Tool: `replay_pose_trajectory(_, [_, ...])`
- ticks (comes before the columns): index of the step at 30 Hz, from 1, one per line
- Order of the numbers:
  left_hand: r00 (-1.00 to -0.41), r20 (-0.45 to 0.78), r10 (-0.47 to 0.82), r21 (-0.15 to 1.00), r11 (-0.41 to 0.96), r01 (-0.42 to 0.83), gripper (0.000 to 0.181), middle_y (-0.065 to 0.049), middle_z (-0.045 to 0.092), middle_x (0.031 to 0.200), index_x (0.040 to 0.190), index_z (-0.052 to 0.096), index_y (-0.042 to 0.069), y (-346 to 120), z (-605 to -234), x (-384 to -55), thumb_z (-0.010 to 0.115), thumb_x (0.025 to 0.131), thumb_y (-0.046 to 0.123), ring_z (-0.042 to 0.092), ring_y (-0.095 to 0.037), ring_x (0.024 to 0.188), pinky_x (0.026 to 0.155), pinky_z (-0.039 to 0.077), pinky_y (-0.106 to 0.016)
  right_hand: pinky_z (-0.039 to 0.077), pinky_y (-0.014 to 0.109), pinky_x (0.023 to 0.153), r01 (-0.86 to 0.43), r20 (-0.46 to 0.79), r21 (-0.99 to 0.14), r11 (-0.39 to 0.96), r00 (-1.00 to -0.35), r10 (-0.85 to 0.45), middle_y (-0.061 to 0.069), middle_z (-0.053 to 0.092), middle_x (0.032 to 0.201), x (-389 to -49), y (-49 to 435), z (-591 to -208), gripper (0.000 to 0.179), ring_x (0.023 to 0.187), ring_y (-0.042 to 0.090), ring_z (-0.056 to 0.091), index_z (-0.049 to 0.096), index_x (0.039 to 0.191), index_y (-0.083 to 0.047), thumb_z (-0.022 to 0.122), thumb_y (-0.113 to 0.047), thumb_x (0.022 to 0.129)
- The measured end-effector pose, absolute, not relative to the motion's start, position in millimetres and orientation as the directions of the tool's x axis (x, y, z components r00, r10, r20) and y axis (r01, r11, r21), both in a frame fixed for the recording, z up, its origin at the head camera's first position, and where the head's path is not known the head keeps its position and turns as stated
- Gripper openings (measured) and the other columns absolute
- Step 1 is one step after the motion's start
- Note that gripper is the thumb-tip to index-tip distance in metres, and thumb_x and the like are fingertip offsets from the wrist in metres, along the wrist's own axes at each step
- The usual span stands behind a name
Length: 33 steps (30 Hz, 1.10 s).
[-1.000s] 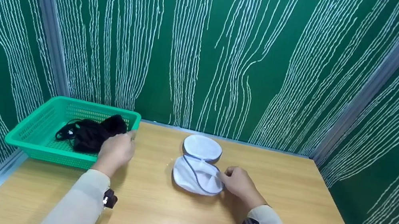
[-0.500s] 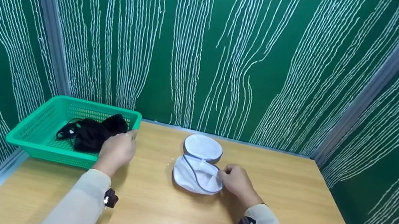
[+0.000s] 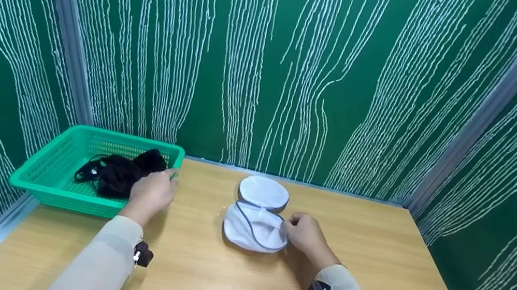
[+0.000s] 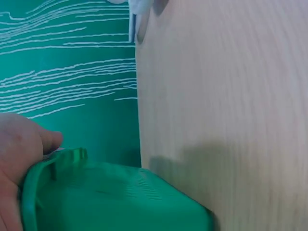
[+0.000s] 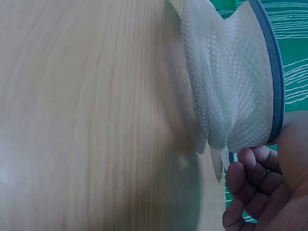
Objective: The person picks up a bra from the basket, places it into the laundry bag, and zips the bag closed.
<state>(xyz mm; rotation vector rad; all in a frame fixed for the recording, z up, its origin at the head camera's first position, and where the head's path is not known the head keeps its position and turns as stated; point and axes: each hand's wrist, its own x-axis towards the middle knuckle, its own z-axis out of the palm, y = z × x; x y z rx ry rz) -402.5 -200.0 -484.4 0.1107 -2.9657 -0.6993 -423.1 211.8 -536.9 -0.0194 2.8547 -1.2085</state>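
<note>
My left hand grips the right-hand rim of a green plastic basket. In the left wrist view, its thumb lies over the rim of the basket. Inside are black cloth items with a thin black cord. A white mesh laundry bag with a dark zipper edge lies unzipped in the middle of the table, its round lid folded back. My right hand pinches the bag's right edge between thumb and fingers. The right wrist view shows the mesh wall standing up above those fingers.
Everything rests on a light wooden table. Green panels with white wavy lines stand along the back and both sides, joined by grey metal posts. The basket is close to the left panel.
</note>
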Motion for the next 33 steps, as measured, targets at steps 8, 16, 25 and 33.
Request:
replay_pose_trajectory(8, [-0.974,0.082,-0.21,0.451,0.879,-0.152,0.051,-0.031,0.067,0.152,0.157,0.061,0.001,-223.0,-472.3,-412.2,0.048,0.118,0.032,0.066,-0.056,0.136,0.111,0.055,-0.072,0.05,0.031,0.067,0.025,-0.06,-0.734,0.679,-0.998,-0.027,0.006,0.065,0.086,-419.9,208.7,-536.0,0.015,0.081,0.023,0.062,0.073,0.092,-0.012,0.071,-0.018,0.105])
replay_pose_trajectory(16, [-0.963,-0.069,-0.259,0.412,0.872,-0.264,0.077,-0.046,0.046,0.158,0.162,0.047,-0.008,-254.2,-477.1,-423.7,0.065,0.111,0.047,0.048,-0.066,0.145,0.116,0.05,-0.077,0.05,0.032,0.068,0.005,-0.049,-0.75,0.662,-0.998,-0.048,0.006,0.065,0.086,-418.1,206.5,-535.0,0.013,0.081,0.023,0.062,0.075,0.093,-0.011,0.071,-0.017,0.105])
replay_pose_trajectory(25, [-0.953,-0.21,-0.217,0.42,0.861,-0.288,0.087,-0.046,0.041,0.166,0.171,0.035,-0.006,-265.8,-480.6,-423.6,0.069,0.11,0.046,0.045,-0.064,0.151,0.125,0.043,-0.076,0.042,0.028,0.06,-0.07,0.022,-0.726,0.684,-0.997,-0.079,-0.001,0.058,0.076,-420.0,203.6,-539.5,0.021,0.07,0.016,0.054,0.07,0.082,-0.012,0.069,-0.013,0.103])
replay_pose_trajectory(33, [-0.963,-0.241,-0.123,0.381,0.9,-0.211,0.07,-0.038,0.058,0.158,0.16,0.05,-0.011,-266.6,-481.2,-427.5,0.065,0.114,0.039,0.061,-0.047,0.133,0.124,0.048,-0.065,0.046,0.028,0.062,-0.055,-0.006,-0.738,0.673,-0.996,-0.088,0.002,0.064,0.081,-418.3,204.6,-540.7,0.016,0.073,0.018,0.058,0.074,0.088,-0.012,0.07,-0.014,0.103])
